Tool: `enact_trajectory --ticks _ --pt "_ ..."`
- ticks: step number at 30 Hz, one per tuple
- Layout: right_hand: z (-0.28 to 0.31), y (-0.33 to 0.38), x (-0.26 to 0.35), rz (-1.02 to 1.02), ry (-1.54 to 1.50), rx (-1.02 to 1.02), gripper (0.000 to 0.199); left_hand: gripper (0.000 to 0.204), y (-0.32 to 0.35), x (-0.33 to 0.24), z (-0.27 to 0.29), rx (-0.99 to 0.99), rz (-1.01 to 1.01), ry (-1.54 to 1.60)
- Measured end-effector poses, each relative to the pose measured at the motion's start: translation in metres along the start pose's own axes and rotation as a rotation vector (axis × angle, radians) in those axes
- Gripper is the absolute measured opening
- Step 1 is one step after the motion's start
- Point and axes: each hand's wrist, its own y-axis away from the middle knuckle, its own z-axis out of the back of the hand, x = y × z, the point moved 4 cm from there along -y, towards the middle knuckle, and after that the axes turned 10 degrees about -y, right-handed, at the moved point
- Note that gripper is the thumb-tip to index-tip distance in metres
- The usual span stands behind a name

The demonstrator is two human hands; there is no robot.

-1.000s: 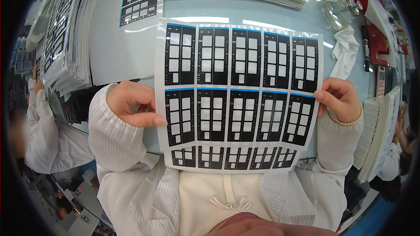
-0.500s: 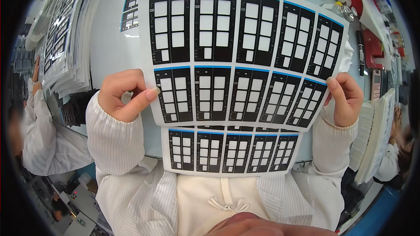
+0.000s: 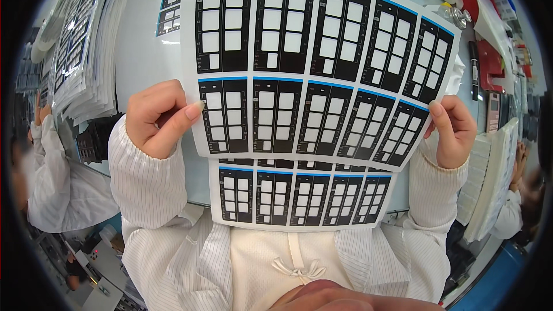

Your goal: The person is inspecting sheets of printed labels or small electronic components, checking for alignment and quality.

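A large sheet of printed labels is held up between my hands. It carries two rows of black panels with blue top stripes and white windows. My left hand pinches its left edge between thumb and fingers. On the opposite edge, my right hand grips it the same way, thumb on the front. Below and partly behind it lies a second, similar label sheet close to my body; its upper part is hidden. Another label sheet shows beyond the raised one on the table.
Thick stacks of label sheets stand at the left. Along the right are a black marker, a red tool, a calculator, a small glass bottle and a white stack. Other people's sleeves appear at both sides.
The left side of the raised sheet has shifted up and slightly left with my left hand. My right hand stays almost in place, still gripping the edge.
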Motion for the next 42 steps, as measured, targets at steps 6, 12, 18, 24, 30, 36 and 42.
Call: enact_trajectory --ticks 6,12,18,24,30,36,42 --pt "0.0 0.0 -0.001 -0.003 -0.012 -0.001 0.012 0.028 0.0 0.0 0.0 -0.025 -0.011 0.006" --pt "0.001 -0.001 -0.003 -0.008 -0.015 -0.008 0.012 0.029 -0.003 -0.001 -0.002 -0.021 -0.022 0.011" --pt "0.002 -0.001 -0.002 0.003 0.0 -0.017 0.012 0.028 -0.004 0.002 -0.001 -0.024 -0.019 0.009" --pt "0.002 -0.001 -0.002 0.019 0.014 -0.026 0.012 0.028 -0.006 0.005 -0.003 -0.027 -0.033 -0.002" --pt "0.003 -0.001 -0.002 0.003 0.024 -0.04 0.013 0.028 -0.009 0.004 -0.004 -0.028 -0.023 0.004" --pt "0.003 -0.001 -0.002 0.012 0.009 -0.052 0.011 0.027 -0.009 0.001 -0.004 -0.024 -0.024 -0.026" --pt "0.006 -0.001 -0.004 0.015 0.033 -0.059 0.013 0.025 -0.011 0.0 -0.005 -0.009 -0.042 -0.027"
